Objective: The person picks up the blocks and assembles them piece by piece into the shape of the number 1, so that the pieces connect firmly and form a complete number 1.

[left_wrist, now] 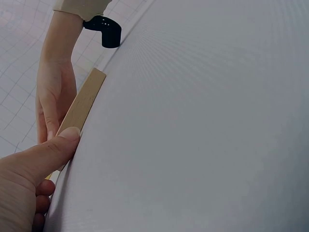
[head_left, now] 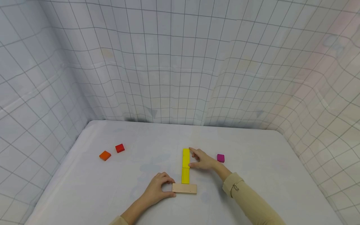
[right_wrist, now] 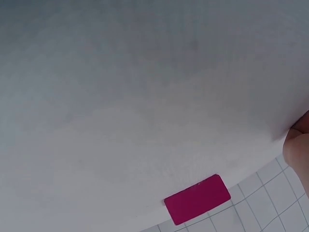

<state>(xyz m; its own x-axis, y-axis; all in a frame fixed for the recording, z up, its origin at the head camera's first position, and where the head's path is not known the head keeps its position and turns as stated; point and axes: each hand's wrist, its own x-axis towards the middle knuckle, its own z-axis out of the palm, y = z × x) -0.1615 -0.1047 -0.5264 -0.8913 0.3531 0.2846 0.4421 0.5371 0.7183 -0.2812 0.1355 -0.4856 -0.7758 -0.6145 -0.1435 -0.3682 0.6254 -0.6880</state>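
In the head view, a plain wooden block (head_left: 184, 188) lies crosswise near the front of the table. My left hand (head_left: 156, 189) pinches its left end, the thumb on the near side and the fingers on the far side. Two yellow blocks run away from it in a line: the nearer yellow block (head_left: 185, 175) meets the wooden block, and the farther yellow block (head_left: 186, 158) meets the nearer one. My right hand (head_left: 204, 160) holds the farther block from its right side, index finger at the far end and thumb by the joint.
A magenta block (head_left: 220, 158) lies to the right of my right hand. Toward the left side of the table are a red block (head_left: 119, 148) and an orange block (head_left: 105, 155). Checked cloth (head_left: 180, 62) hangs behind the white-covered table (head_left: 253, 181) and along both sides.
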